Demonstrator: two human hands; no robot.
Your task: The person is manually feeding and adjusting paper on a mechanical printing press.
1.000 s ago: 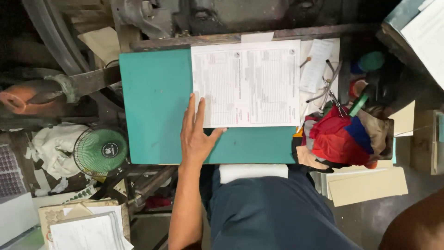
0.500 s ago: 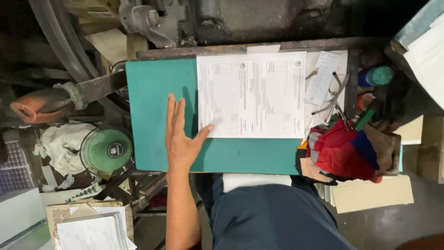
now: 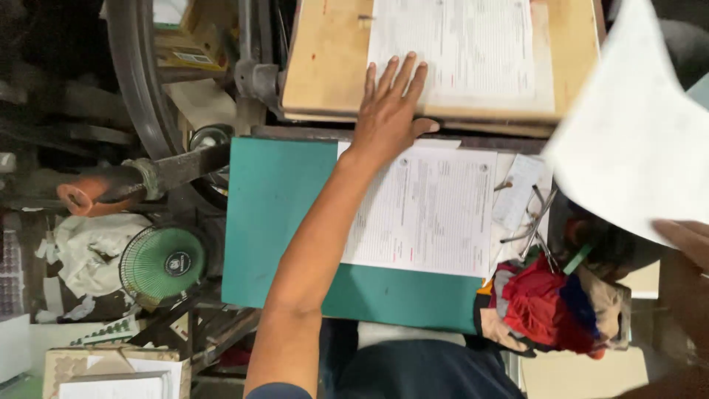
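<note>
So we count three printed sheets here. One lies on the wooden board (image 3: 325, 81), and our left hand (image 3: 389, 111) rests flat on that sheet's (image 3: 473, 52) near left corner, fingers spread wide and holding nothing, just pressing down. The second sheet (image 3: 436, 214) sits just below the wrist on the green table (image 3: 273, 222), with our forearm crossing over its left edge. The third sheet (image 3: 628, 140) is up in the air well off to the right of that hand, tilted and blurry, pinched at its lower edge by our right hand (image 3: 683, 240), which is only partly in view at the frame edge.

The sheet under the left hand is white, covered in dense rows of small dark print like a form, with a few red marks, and it lies squarely on the board.

Other stuff: one green fan (image 3: 162, 264) far to the left of the arm, one pile of red and blue rags (image 3: 550, 310) to the right of the forearm, and some metal clips (image 3: 528, 222) just beyond the second sheet's right edge.
</note>
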